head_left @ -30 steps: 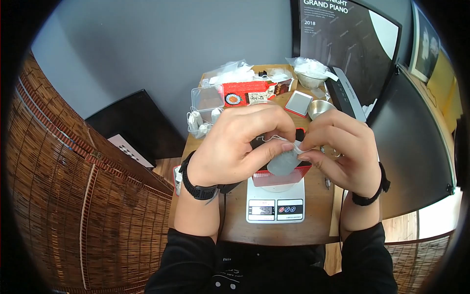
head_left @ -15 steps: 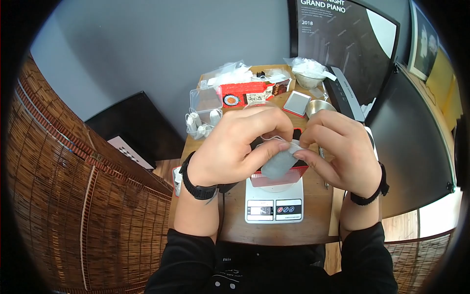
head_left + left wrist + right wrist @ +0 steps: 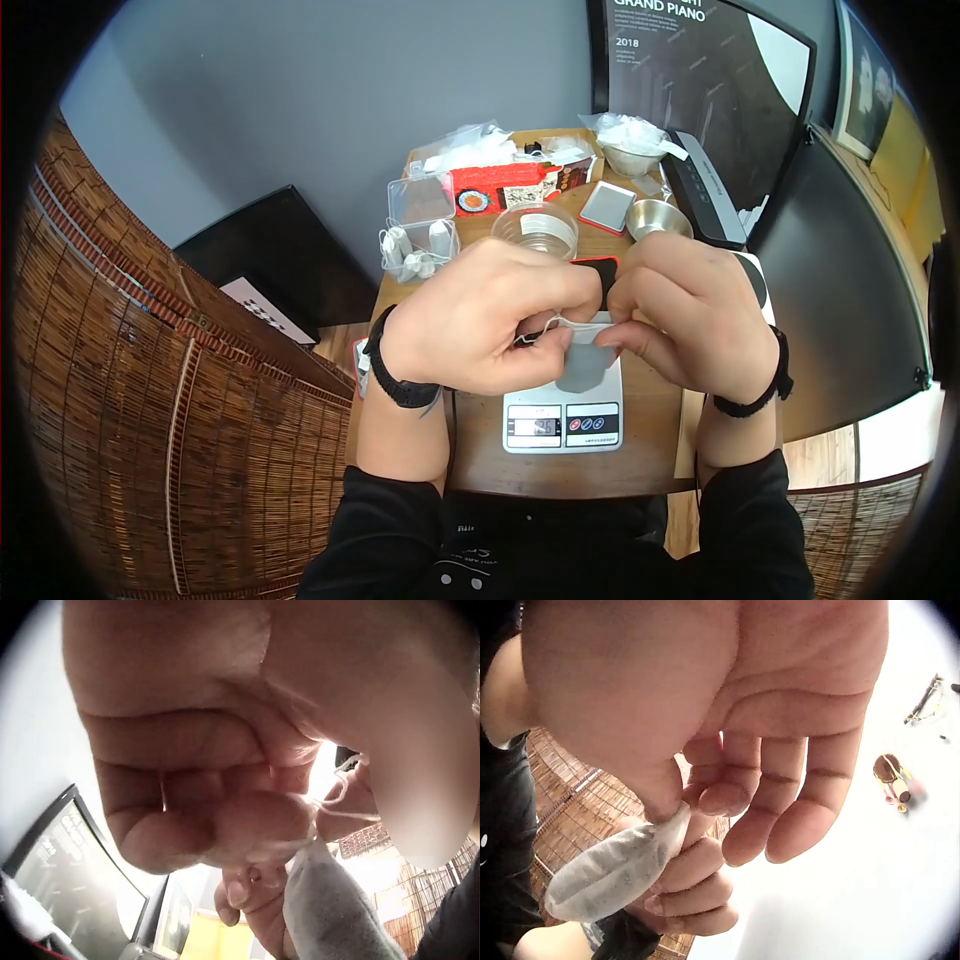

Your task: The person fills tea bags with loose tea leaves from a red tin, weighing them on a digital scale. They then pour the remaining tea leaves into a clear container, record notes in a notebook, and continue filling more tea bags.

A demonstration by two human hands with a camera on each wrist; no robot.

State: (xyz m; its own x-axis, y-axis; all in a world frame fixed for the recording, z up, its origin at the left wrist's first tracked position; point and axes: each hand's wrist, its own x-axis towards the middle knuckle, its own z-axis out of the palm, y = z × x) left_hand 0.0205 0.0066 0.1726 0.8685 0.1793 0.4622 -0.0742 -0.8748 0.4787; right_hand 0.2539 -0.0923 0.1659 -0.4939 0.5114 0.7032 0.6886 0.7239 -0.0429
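Note:
A small whitish drawstring filter bag (image 3: pixel 585 374), grey with its filling, hangs between both hands over the kitchen scale (image 3: pixel 562 430). My left hand (image 3: pixel 490 318) pinches its top edge and string (image 3: pixel 336 796) between thumb and curled fingers. Opposite it, the thumb and forefinger of my right hand (image 3: pixel 695 312) pinch the other end of the top edge. In the right wrist view the bag (image 3: pixel 611 874) looks plump and closed along its length, and the other fingers of that hand are loosely bent. Whatever sits on the scale's plate is mostly hidden behind the hands.
Behind the hands stand a clear round tub (image 3: pixel 537 232), a steel bowl (image 3: pixel 660 218) and a small flat scale (image 3: pixel 607 206). A clear box (image 3: pixel 410 258) at left holds several white bags. Further back are a red packet (image 3: pixel 500 188) and a monitor (image 3: pixel 710 100).
Both hands have come down slightly with the bag, which now hangs lower over the scale. Its top edge looks straighter between the fingers. The round tub behind has come into view.

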